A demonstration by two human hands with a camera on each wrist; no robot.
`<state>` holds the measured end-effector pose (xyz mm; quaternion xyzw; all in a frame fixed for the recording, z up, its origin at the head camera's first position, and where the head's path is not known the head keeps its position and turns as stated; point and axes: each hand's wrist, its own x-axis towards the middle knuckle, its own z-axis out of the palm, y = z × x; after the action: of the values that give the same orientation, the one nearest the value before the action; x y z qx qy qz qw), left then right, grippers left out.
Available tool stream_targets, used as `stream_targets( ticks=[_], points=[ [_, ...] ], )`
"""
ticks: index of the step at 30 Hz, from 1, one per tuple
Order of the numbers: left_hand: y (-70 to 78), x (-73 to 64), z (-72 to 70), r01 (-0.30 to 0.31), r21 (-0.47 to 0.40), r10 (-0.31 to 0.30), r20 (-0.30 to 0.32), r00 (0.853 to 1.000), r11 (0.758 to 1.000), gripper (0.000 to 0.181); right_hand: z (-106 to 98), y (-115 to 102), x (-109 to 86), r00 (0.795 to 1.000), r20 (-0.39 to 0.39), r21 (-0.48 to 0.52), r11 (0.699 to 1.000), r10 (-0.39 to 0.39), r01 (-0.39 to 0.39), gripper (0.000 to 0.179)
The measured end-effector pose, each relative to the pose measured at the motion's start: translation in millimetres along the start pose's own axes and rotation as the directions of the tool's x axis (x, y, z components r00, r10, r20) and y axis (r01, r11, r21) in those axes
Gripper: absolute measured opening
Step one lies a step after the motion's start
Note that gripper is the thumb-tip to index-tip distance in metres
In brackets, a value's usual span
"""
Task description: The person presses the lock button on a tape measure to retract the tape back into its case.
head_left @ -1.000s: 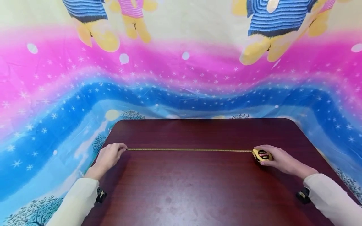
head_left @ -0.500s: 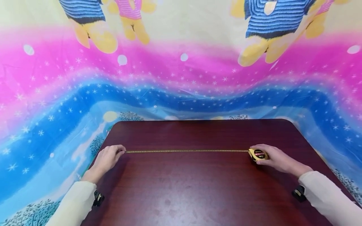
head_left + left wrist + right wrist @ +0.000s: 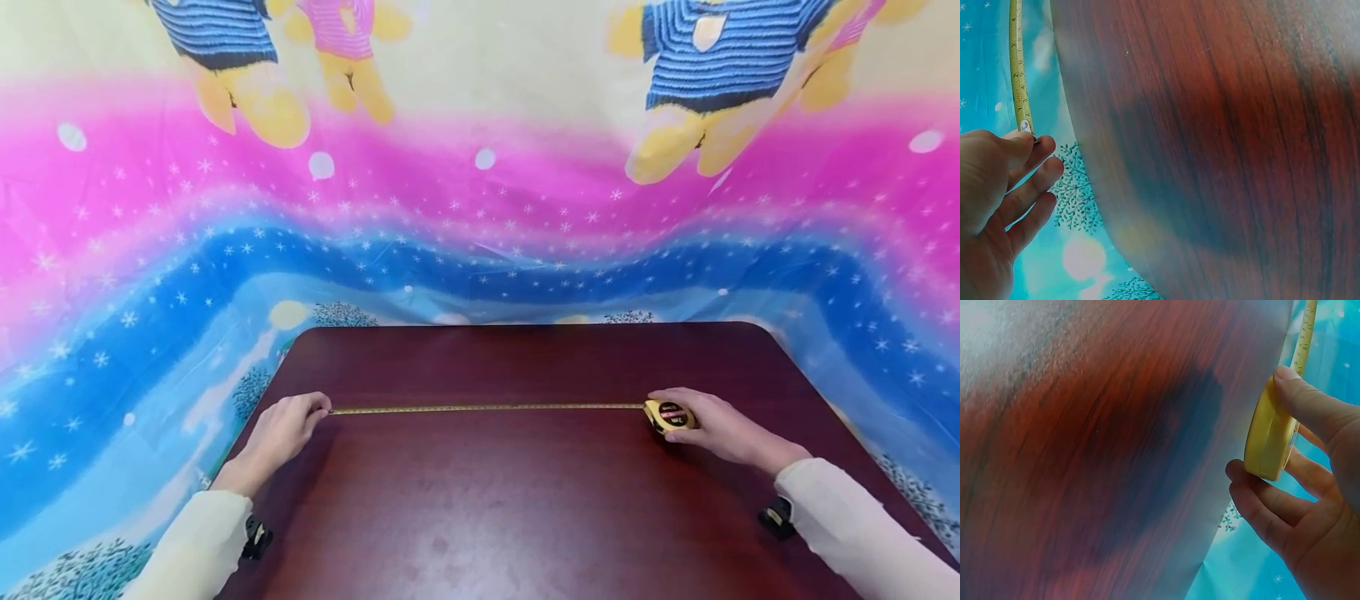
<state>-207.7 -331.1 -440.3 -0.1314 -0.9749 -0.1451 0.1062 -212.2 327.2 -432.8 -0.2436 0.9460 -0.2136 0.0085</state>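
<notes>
A yellow tape measure [image 3: 671,416] is held in my right hand [image 3: 716,425], thumb on one side of its case and fingers on the other. From it the yellow blade [image 3: 487,407] runs straight across to my left hand [image 3: 281,437]. There the thumb and index finger pinch the metal end hook [image 3: 1025,127], as the left wrist view shows; the other fingers are loosely bent. In the right wrist view the yellow case [image 3: 1266,434] sits between thumb and fingers, its label side turned away. Both hands hover over the table, with shadows below.
A dark red-brown wooden table [image 3: 472,500] with rounded far corners lies beneath. Around its far and side edges hangs a printed cloth [image 3: 480,200] in pink and blue with bears and snowflakes. Each wrist wears a small black camera [image 3: 257,537].
My right hand with the tape case has come somewhat leftward, so the blade between the hands is slightly shorter. The whole view has shifted a little downward; the left hand keeps its pinch.
</notes>
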Motion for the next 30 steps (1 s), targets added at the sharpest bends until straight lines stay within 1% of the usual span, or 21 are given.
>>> stream_targets(
  ticks=[4,7,11,15,18,21,26,30],
  points=[
    [-0.6,-1.9,3.3,-0.003,0.01,0.003,0.015,1.0,1.0,0.008,5.4,-3.3,-0.4,1.0,0.02,0.007,1.0,0.008,-0.008,0.062],
    [-0.2,0.4,3.7,-0.012,0.013,0.012,0.013,1.0,1.0,0.008,5.8,-4.4,2.1,0.999,0.035,0.004,1.0,0.025,-0.025,0.065],
    [0.6,4.0,2.0,-0.012,0.021,0.012,0.006,1.0,1.0,0.008,3.8,-6.0,7.5,0.999,0.042,-0.001,1.0,0.025,-0.025,0.068],
    [1.3,2.3,2.8,-0.005,0.024,0.004,0.028,1.0,1.0,0.008,5.8,-8.1,9.1,0.998,0.052,0.004,1.0,0.019,-0.02,0.067],
    [2.5,2.8,6.0,-0.014,0.02,0.013,0.037,0.999,1.0,0.008,7.5,-7.7,8.5,0.999,0.043,-0.004,1.0,0.011,-0.01,0.063],
    [3.9,3.8,7.7,-0.021,0.018,0.02,0.029,0.999,1.0,0.008,9.3,-7.2,9.9,1.0,0.031,-0.004,1.0,0.001,0.0,0.06],
    [4.5,5.5,5.8,-0.02,0.018,0.019,0.022,1.0,1.0,0.009,10.6,-9.9,16.0,0.999,0.041,0.003,1.0,0.023,-0.023,0.06],
    [5.9,4.2,6.9,-0.025,0.019,0.024,0.029,0.999,1.0,0.009,10.9,-11.4,15.0,0.999,0.04,0.004,1.0,0.02,-0.02,0.061]
  ],
)
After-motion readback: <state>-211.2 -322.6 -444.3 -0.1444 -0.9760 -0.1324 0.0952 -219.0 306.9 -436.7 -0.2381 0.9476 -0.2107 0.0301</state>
